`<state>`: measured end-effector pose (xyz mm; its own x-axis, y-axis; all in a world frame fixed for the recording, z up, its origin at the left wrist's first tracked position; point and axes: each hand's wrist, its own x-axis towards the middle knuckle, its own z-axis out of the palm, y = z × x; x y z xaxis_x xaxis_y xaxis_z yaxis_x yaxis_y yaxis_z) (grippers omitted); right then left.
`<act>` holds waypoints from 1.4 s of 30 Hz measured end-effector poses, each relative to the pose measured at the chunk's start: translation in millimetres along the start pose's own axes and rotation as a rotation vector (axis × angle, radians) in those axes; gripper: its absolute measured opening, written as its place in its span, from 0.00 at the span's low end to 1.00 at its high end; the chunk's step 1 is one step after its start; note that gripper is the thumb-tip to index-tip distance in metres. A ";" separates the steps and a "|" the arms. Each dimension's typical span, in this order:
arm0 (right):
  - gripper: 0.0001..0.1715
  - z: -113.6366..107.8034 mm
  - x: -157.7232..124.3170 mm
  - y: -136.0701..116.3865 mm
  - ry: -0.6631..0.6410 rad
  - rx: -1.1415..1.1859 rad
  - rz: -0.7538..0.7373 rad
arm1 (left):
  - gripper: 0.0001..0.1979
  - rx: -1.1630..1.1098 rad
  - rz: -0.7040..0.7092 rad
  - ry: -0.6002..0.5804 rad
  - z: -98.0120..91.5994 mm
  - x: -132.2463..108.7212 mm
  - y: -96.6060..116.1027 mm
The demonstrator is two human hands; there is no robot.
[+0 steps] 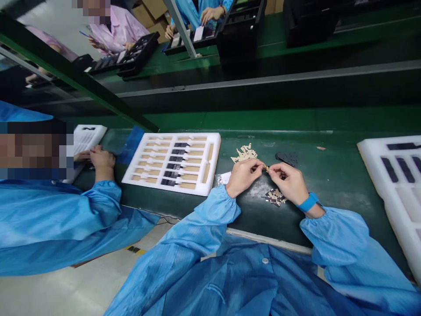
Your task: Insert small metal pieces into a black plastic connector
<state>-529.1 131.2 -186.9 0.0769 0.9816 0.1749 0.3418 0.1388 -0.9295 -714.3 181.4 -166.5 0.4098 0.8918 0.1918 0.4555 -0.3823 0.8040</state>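
While held just above the green counter [329, 175], small tan part [266, 168] pinched at both ends: left hand [242, 176] on one end, right hand [289, 182] on the other, thumb and forefinger of each grip clamped on it. Long axis of part roughly parallel to near counter edge, running hand to hand; too small to tell which end is which or any finer detail. Position: about midway along near half of counter, nearer the near edge than the far edge.

Directly below right hand, small pile of tan-and-dark pieces [275, 196] lying on counter. Farther in, toward far edge, loose heap of tan strips [244, 153]; beside it, to the right, flat dark perforated piece [287, 158]. Small pale card [225, 178] just beside left wrist. Blue band [308, 202] on right wrist; blue sleeves on both arms.

Left along counter: white foam tray [213, 149] with long slots running across, several holding dark parts with white ends, others showing tan bottoms. At right counter edge: second white foam tray [371, 153], dark parts in some slots.

Co-worker's hand [101, 159] at left end of counter, resting by a white labelled pad [88, 136], blue sleeve.

Beyond far edge: dark conveyor channel, then second green counter with black trays [134, 52]; other persons in blue and pink coats at work there. Green frame bar crossing upper left. Pale floor below near edge.
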 end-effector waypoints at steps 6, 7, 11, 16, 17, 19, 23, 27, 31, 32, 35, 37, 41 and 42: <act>0.11 -1.9 3.2 4.4 0.021 0.024 0.046 | 0.07 0.353 -0.004 0.311 -21.3 8.6 -15.0; 0.11 -2.1 3.3 5.1 0.017 0.028 0.050 | 0.05 0.372 0.008 0.327 -22.2 9.0 -16.6; 0.10 -2.8 2.3 6.2 0.011 0.029 0.050 | 0.07 0.227 0.053 0.251 -16.2 7.1 -14.6; 0.11 -6.8 1.5 3.4 -0.014 0.045 0.026 | 0.11 -0.116 0.043 -0.115 -4.7 4.9 -5.9; 0.11 -7.7 1.6 2.5 -0.022 0.041 0.017 | 0.10 -0.162 0.032 -0.159 -3.4 4.8 -5.2; 0.12 -9.1 1.8 0.7 -0.031 0.019 -0.003 | 0.08 -0.243 0.003 -0.183 -2.0 4.7 -4.6; 0.11 -9.1 2.6 -2.9 -0.008 -0.055 -0.014 | 0.08 -0.304 -0.039 -0.148 -2.6 4.4 -2.4; 0.10 -7.6 2.7 -5.0 -0.005 -0.110 -0.043 | 0.07 -0.264 -0.032 -0.166 -3.8 4.5 0.2; 0.07 -7.9 1.4 -6.3 -0.013 -0.134 -0.103 | 0.06 -0.205 -0.019 -0.122 -3.3 5.0 -2.2; 0.06 -8.3 1.0 -6.9 0.013 -0.142 -0.119 | 0.06 -0.195 -0.017 -0.105 -3.1 5.0 -2.9; 0.05 -8.7 -0.2 -9.1 0.073 -0.151 -0.153 | 0.05 -0.170 -0.008 -0.076 -3.0 4.7 -3.5; 0.06 -7.8 -1.1 -9.7 0.044 -0.150 -0.157 | 0.05 -0.141 0.012 -0.076 -2.9 4.0 -2.3; 0.08 -4.0 -2.3 -6.3 -0.013 -0.156 -0.143 | 0.02 -0.071 0.077 -0.089 -2.2 2.3 0.5; 0.08 -3.2 -2.4 -5.0 -0.020 -0.155 -0.140 | 0.02 -0.057 0.090 -0.093 -1.8 1.8 0.8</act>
<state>-528.0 127.8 -181.7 0.0000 0.9567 0.2911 0.4881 0.2541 -0.8350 -714.7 183.1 -164.5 0.5200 0.8270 0.2135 0.3690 -0.4429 0.8171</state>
